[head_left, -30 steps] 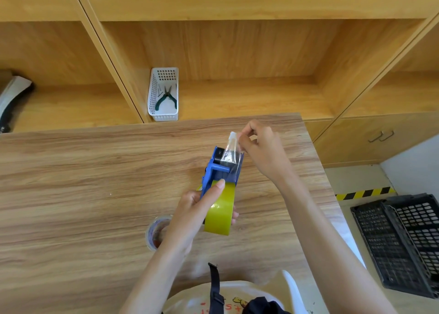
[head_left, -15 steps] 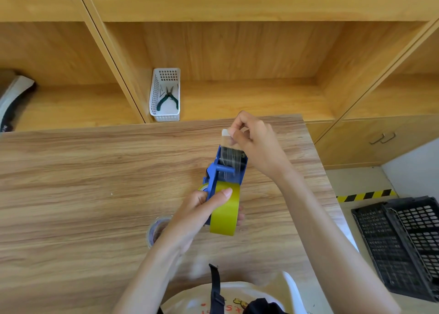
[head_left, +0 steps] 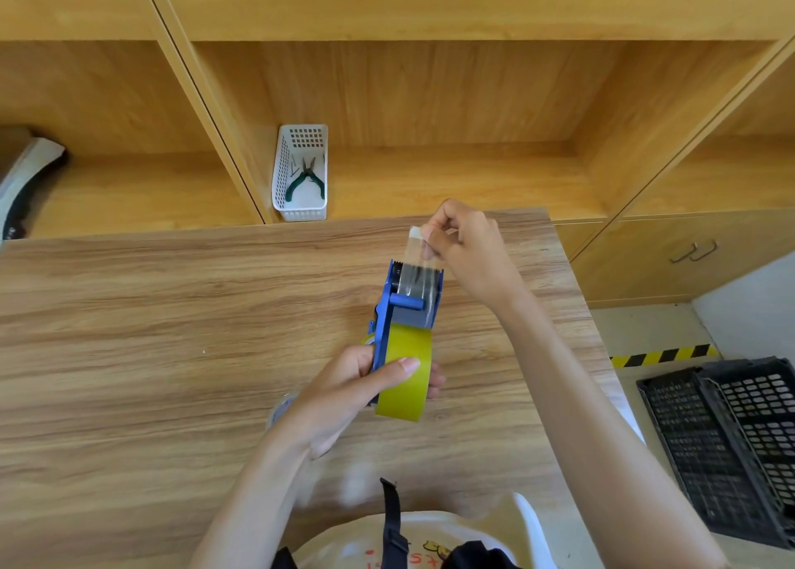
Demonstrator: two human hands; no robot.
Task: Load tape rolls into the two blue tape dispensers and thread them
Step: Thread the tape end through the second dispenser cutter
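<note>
A blue tape dispenser point(head_left: 408, 306) with a yellow tape roll point(head_left: 406, 372) on it is held above the wooden table point(head_left: 150, 332). My left hand point(head_left: 348, 392) grips the roll and the dispenser's rear, thumb lying across the tape. My right hand point(head_left: 469, 250) pinches the free end of the clear tape strip point(head_left: 419, 250), which runs over the dispenser's roller and past its toothed front edge. A second tape roll point(head_left: 279, 407) lies on the table, mostly hidden behind my left wrist. A second dispenser is not in view.
A white perforated basket point(head_left: 301, 172) holding green-handled pliers point(head_left: 306, 179) stands on the shelf behind the table. Black plastic crates point(head_left: 727, 443) sit on the floor at the right, near yellow-black floor tape point(head_left: 662, 355). A dark and white object point(head_left: 26, 185) lies on the left shelf.
My right hand has drawn the tape end up and away from the dispenser's front, so the strip now stretches longer past the teeth. The left hand's hold is unchanged.
</note>
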